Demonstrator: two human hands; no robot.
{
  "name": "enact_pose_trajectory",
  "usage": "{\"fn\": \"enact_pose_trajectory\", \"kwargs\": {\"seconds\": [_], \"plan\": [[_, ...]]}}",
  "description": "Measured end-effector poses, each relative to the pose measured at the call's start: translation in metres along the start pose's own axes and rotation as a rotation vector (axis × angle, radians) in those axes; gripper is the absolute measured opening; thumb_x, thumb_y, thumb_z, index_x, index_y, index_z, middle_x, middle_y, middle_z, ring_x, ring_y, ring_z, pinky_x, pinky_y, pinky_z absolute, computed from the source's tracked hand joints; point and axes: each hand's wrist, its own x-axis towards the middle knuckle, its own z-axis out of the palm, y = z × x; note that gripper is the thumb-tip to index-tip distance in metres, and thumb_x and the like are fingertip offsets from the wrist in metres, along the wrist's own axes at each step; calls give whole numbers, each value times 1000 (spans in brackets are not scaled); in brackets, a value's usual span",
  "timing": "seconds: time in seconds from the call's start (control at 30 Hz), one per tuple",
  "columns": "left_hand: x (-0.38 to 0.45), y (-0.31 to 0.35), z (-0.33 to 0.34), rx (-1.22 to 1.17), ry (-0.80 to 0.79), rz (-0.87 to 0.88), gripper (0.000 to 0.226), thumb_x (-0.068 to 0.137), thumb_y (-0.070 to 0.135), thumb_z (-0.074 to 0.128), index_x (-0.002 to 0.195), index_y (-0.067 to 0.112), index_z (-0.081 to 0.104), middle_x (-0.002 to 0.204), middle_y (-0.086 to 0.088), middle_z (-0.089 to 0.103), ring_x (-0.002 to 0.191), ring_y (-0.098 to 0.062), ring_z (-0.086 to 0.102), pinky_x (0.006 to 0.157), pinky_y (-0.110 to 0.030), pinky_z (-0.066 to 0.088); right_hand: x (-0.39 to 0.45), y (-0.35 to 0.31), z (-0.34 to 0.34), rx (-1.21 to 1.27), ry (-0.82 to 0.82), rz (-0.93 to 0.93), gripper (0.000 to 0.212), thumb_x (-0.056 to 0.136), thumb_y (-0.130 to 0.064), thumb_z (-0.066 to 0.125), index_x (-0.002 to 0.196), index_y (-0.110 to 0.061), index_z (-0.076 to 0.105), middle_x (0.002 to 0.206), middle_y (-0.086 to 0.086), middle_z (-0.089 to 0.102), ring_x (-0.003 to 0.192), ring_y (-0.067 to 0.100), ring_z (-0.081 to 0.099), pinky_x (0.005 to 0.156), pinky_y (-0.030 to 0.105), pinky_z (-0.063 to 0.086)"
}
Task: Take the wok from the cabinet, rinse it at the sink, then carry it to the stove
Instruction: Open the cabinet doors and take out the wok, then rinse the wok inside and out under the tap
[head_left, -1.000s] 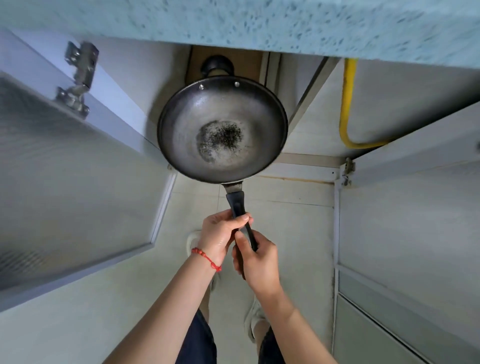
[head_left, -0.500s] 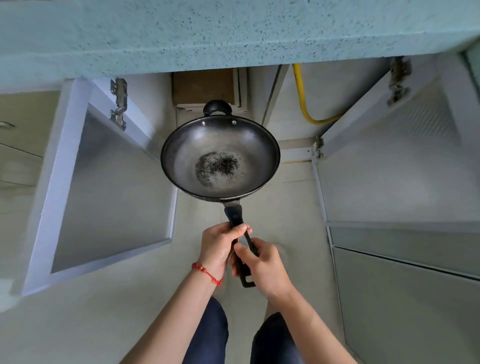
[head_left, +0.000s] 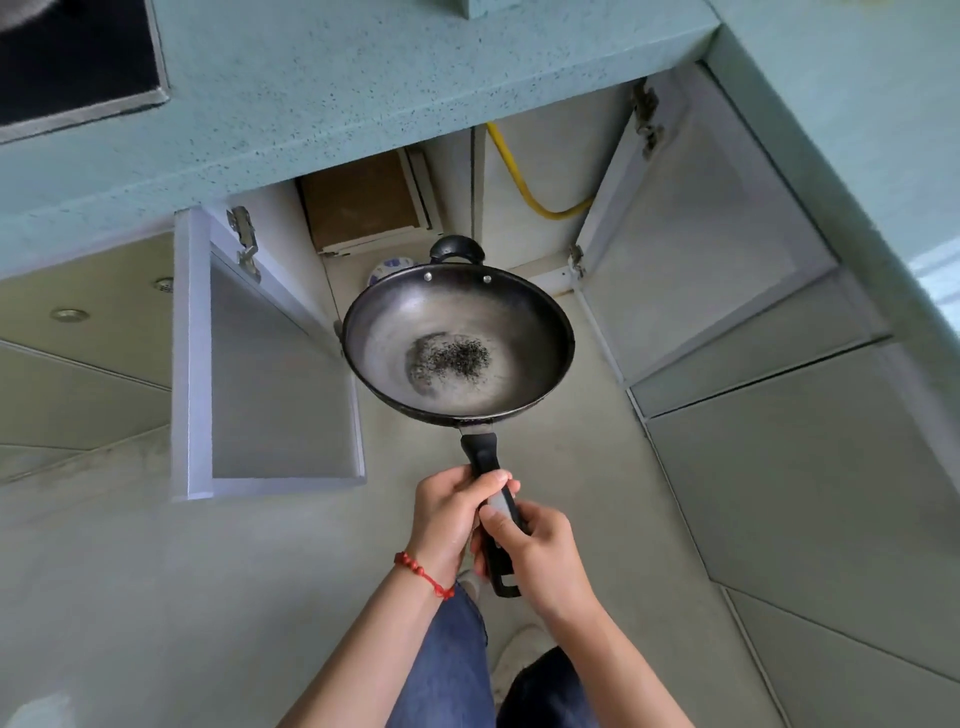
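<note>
A dark metal wok (head_left: 457, 343) with black specks in its bottom hangs level in the air in front of the open cabinet (head_left: 524, 171). Its long black handle (head_left: 485, 462) points toward me. My left hand (head_left: 449, 512), with a red bead bracelet at the wrist, grips the handle from the left. My right hand (head_left: 540, 551) grips the handle just behind it, thumb on top. A small black loop handle sits on the wok's far rim. The black stove top (head_left: 72, 62) shows at the upper left corner of the teal counter (head_left: 332, 88).
Two white cabinet doors stand open: the left door (head_left: 270, 384) and the right door (head_left: 691, 249) flank the wok. A yellow hose (head_left: 519, 171) and a brown box (head_left: 363, 202) sit inside the cabinet. A counter leg runs down the right side. Pale floor lies below.
The wok has come out of the cabinet toward me and my view has risen and pulled back, so the counter top and stove now show. Both hands still hold the handle.
</note>
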Motion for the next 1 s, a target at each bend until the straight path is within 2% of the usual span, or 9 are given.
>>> {"fn": "enact_pose_trajectory", "kwargs": {"seconds": [0.13,0.23,0.4,0.53,0.67,0.73,0.83,1.0], "plan": [[-40,-20,15,81,-68,42,18,76,12,65,60,9,71,70,-17,66,58,-31,58,37,-24,41,-44,14,-17,5,39,-51,27,91,-10,50,66,-1,55,50,8,57,45,21,52,44,23,41],[-74,-40,28,115,-109,70,22,79,8,61,59,9,70,67,-14,67,57,-31,58,31,-23,38,-85,26,-34,29,71,-93,27,91,-9,50,65,-2,54,53,11,57,44,21,52,43,23,41],[-134,-70,55,137,-199,95,19,80,6,61,63,6,70,64,-9,70,56,-29,62,42,-24,45,-158,39,-61,63,142,-149,27,90,-10,51,66,0,55,57,15,57,43,19,51,42,22,40],[-175,-81,77,172,-286,118,17,80,5,59,66,2,68,62,-8,68,51,-23,60,42,-23,45,-206,42,-77,92,219,-211,27,89,-9,51,63,-2,55,54,13,57,43,19,52,43,23,41],[-201,-83,100,209,-373,160,13,79,3,60,69,-1,67,62,-7,69,58,-21,61,55,-27,51,-238,41,-90,133,310,-268,24,85,-14,55,65,-2,54,56,13,57,46,20,52,45,25,41],[-211,-79,112,248,-420,192,12,79,4,60,72,-2,66,61,-6,68,56,-21,60,52,-25,49,-249,38,-97,146,362,-293,28,79,-23,55,65,1,52,58,15,54,49,22,50,47,26,39],[-224,-70,133,318,-491,248,12,79,7,61,74,-3,66,60,-6,67,51,-21,59,45,-23,46,-264,29,-109,210,410,-350,24,84,-14,54,65,-1,51,58,16,54,48,23,50,44,23,40],[-231,-53,173,395,-635,304,9,78,5,63,72,1,67,63,-5,70,56,-20,62,55,-29,51,-272,11,-131,292,516,-444,25,80,-17,53,69,5,50,60,16,54,48,22,52,46,29,44]]}}
